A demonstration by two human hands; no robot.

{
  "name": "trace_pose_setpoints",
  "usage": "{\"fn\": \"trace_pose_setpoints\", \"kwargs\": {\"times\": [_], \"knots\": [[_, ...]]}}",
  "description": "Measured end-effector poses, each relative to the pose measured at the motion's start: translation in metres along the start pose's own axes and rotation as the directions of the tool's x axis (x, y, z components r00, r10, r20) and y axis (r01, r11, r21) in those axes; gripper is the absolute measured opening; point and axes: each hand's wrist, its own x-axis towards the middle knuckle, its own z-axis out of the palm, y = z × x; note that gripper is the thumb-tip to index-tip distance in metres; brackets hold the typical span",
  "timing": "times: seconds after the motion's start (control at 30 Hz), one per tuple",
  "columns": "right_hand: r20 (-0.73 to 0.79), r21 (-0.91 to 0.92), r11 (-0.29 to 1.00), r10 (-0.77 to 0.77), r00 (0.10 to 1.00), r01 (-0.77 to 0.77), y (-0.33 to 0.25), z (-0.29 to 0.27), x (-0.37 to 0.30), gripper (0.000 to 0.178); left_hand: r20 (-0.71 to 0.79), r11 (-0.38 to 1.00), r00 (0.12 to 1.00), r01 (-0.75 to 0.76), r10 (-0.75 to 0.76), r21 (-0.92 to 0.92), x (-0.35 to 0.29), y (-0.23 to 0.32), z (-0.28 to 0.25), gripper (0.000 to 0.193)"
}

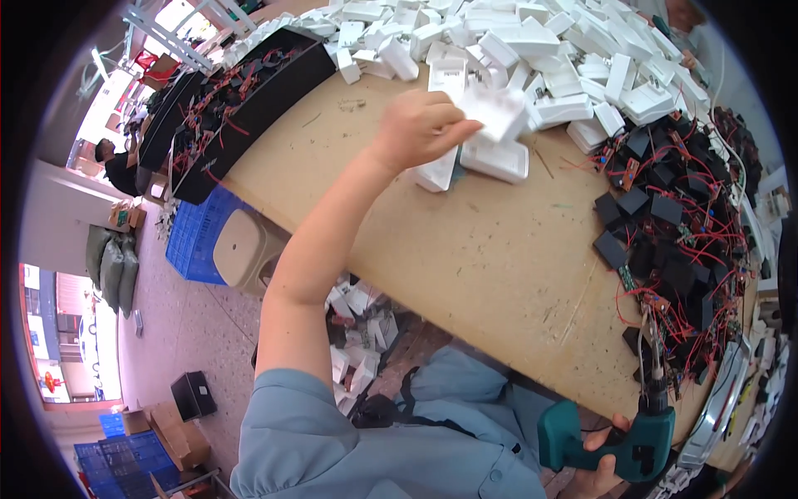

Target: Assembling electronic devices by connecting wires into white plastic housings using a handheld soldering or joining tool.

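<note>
Your left hand [424, 125], twelve o'clock: fingers curled, thumb out to the edge of a tilted white housing [499, 115] above the tabletop [465, 258]; pinched or loose, you cannot tell.
Your right hand [600, 466], four o'clock: wrapped round the handle of a green drill [650, 441].
Progress, by judgement: partway. Bare modules with red wires [665, 208] lie heaped at three o'clock, more in a black bin [270, 112] at ten; a large heap of white housings [532, 37] at one o'clock, opened or unopened mostly unclear. Two lower housings [499, 162] sit just beneath the tilted one.
Obscured: tilted housing's inside, blurred; drill tip, lost among wires; right-hand fingers, partly behind the handle.
</note>
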Motion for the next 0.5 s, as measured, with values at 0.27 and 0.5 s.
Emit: {"fn": "trace_pose_setpoints", "kwargs": {"times": [0.27,0.5], "knots": [[0.16,0.668,0.744,-0.172,0.972,0.022,-0.003,-0.012,0.026,0.058,-0.408,0.856,0.755,0.485,-0.514,-0.18,0.029,-0.206,-0.035,0.034],[-0.004,0.664,0.739,-0.145,0.989,0.111,-0.008,-0.018,0.048,0.058,-0.237,0.659,0.648,0.751,-0.723,0.044,0.066,-0.318,-0.023,0.069]]}}
